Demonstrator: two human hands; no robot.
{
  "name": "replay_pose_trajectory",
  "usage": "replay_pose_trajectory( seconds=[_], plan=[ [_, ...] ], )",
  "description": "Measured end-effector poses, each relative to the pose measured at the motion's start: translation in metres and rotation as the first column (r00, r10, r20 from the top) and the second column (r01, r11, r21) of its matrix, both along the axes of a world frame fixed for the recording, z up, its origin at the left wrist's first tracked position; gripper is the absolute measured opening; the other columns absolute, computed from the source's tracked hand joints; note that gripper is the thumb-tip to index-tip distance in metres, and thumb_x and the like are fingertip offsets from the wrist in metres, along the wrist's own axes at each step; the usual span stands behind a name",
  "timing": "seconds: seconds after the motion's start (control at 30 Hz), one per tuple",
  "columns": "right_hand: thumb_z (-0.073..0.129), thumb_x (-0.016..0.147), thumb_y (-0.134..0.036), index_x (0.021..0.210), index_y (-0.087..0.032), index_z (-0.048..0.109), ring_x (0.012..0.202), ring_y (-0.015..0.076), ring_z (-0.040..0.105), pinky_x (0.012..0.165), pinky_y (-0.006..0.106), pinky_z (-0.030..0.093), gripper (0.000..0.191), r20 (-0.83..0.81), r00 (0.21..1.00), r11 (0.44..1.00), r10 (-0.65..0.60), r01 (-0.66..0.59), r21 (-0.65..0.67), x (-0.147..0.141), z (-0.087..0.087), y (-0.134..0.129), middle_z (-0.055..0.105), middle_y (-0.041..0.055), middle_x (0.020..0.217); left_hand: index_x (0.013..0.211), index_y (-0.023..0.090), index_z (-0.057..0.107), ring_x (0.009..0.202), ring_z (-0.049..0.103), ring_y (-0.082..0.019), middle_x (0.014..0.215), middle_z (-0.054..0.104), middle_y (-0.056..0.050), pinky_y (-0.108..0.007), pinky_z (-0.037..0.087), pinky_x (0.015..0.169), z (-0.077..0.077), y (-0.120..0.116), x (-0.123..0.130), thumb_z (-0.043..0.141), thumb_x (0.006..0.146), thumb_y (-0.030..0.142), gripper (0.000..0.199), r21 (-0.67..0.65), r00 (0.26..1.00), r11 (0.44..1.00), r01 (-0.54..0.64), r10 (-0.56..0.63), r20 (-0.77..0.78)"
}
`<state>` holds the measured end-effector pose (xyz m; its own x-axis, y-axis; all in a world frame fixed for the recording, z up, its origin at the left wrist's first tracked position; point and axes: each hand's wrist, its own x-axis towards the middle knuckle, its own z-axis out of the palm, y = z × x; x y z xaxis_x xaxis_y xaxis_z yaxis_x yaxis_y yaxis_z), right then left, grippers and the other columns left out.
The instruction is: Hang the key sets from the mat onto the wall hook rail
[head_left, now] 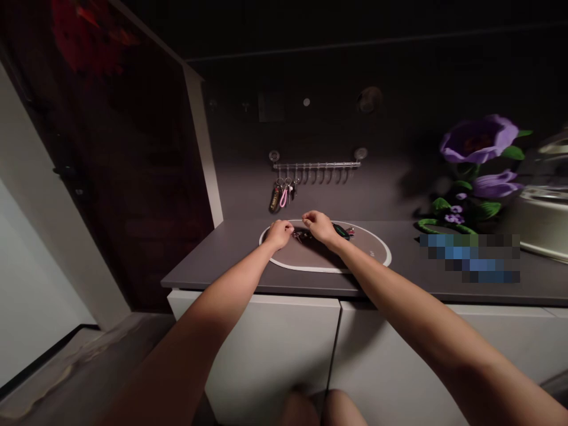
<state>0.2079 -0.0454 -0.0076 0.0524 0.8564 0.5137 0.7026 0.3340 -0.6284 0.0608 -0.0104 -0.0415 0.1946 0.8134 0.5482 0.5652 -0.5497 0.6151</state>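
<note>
Over the left half of an oval mat (pixel 297 260) with a pale rim, my left hand (pixel 279 234) is closed in a pinch at a small bunch of keys (pixel 298 236). My right hand (pixel 319 226) is just right of it, fingers curled and pressed together; what lies between them is too small to make out. Beside the right wrist rests a dark item with green marks (pixel 341 231), partly covered by the hand. A small red and metal piece (pixel 351 231) shows at its right end.
On the wall behind, a rail of hooks (pixel 317 165) carries a brown tag (pixel 275 198), a pink loop (pixel 283 196) and keys at its left end. Purple flowers (pixel 481 142) and a pale rounded container (pixel 541 219) stand right on the grey counter (pixel 204 254). White cabinet doors (pixel 275 349) are below.
</note>
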Motion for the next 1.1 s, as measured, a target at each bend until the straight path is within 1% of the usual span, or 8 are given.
replay_pose_trajectory(
  seconds=[0.1,0.17,0.37,0.5,0.67,0.87,0.97,1.1],
  plan=[
    [0.048,0.076,-0.012,0.086,-0.014,0.064,0.084,0.0173,0.059,0.077,0.025,0.041,0.019,0.228,0.974,1.000,0.019,-0.016,-0.015,0.003,-0.005,-0.010,0.066,0.0105,0.091,0.061,0.017,0.066,0.068,0.055,-0.019,0.070,0.063,-0.010,-0.028,0.039,0.071,0.004,-0.005,0.001,0.055,0.073,0.028,0.020,-0.007,0.992,0.996,-0.091,0.090,-0.093],
    [0.046,0.077,-0.010,0.088,-0.013,0.065,0.088,0.0183,0.059,0.079,0.025,0.040,0.022,0.324,0.946,1.000,0.022,-0.014,-0.027,0.003,-0.005,-0.013,0.066,0.0118,0.094,0.058,0.016,0.066,0.073,0.056,-0.021,0.071,0.064,-0.012,-0.029,0.039,0.072,0.007,-0.008,0.002,0.054,0.073,0.034,0.027,-0.020,0.977,0.991,-0.135,0.129,-0.172],
    [0.044,0.076,-0.009,0.094,-0.012,0.065,0.092,0.0181,0.059,0.079,0.022,0.039,0.028,0.456,0.890,0.997,0.029,0.004,-0.072,0.002,-0.005,-0.013,0.066,0.0106,0.098,0.071,0.019,0.069,0.085,0.058,-0.020,0.088,0.068,-0.011,-0.026,0.039,0.073,0.013,-0.012,0.003,0.053,0.073,0.040,0.027,-0.122,0.926,0.972,-0.203,0.151,-0.345],
    [0.044,0.077,-0.011,0.095,-0.013,0.065,0.091,0.0172,0.059,0.079,0.021,0.039,0.028,0.471,0.882,0.997,0.010,0.030,-0.078,0.001,-0.006,-0.013,0.066,0.0099,0.098,0.072,0.021,0.069,0.075,0.058,-0.017,0.083,0.069,-0.007,-0.025,0.039,0.066,0.011,-0.010,0.002,0.055,0.071,0.038,0.022,-0.181,0.950,0.968,-0.173,0.116,-0.291],
    [0.045,0.078,-0.011,0.096,-0.012,0.065,0.093,0.0172,0.059,0.080,0.020,0.039,0.028,0.477,0.879,0.996,0.000,0.040,-0.074,0.000,-0.006,-0.012,0.066,0.0098,0.100,0.070,0.019,0.070,0.067,0.056,-0.015,0.075,0.068,-0.005,-0.024,0.038,0.061,0.007,-0.006,0.002,0.060,0.065,0.031,0.016,-0.231,0.972,0.956,-0.178,0.134,-0.194],
    [0.045,0.077,-0.010,0.095,-0.012,0.065,0.094,0.0177,0.059,0.081,0.022,0.039,0.027,0.467,0.884,0.996,-0.002,0.044,-0.078,0.001,-0.005,-0.012,0.066,0.0106,0.098,0.065,0.017,0.069,0.051,0.049,-0.011,0.053,0.059,-0.001,-0.023,0.035,0.053,0.008,-0.005,0.001,0.062,0.059,0.028,0.014,-0.329,0.985,0.932,-0.150,0.113,-0.130],
    [0.045,0.077,-0.010,0.095,-0.011,0.065,0.094,0.0180,0.058,0.082,0.022,0.039,0.027,0.461,0.887,0.996,-0.007,0.046,-0.073,0.002,-0.005,-0.012,0.065,0.0111,0.099,0.063,0.015,0.069,0.046,0.045,-0.010,0.047,0.053,0.001,-0.023,0.034,0.050,0.010,-0.005,0.001,0.062,0.059,0.025,0.013,-0.375,0.993,0.921,-0.106,0.078,-0.090],
    [0.045,0.077,-0.010,0.095,-0.012,0.065,0.094,0.0177,0.058,0.083,0.022,0.038,0.028,0.458,0.889,0.997,-0.017,0.051,-0.063,0.002,-0.005,-0.012,0.065,0.0111,0.101,0.063,0.012,0.067,0.043,0.045,-0.009,0.045,0.052,0.001,-0.022,0.035,0.049,0.012,-0.006,-0.001,0.063,0.057,0.020,0.011,-0.445,1.000,0.895,-0.017,0.012,-0.015]
  ],
)
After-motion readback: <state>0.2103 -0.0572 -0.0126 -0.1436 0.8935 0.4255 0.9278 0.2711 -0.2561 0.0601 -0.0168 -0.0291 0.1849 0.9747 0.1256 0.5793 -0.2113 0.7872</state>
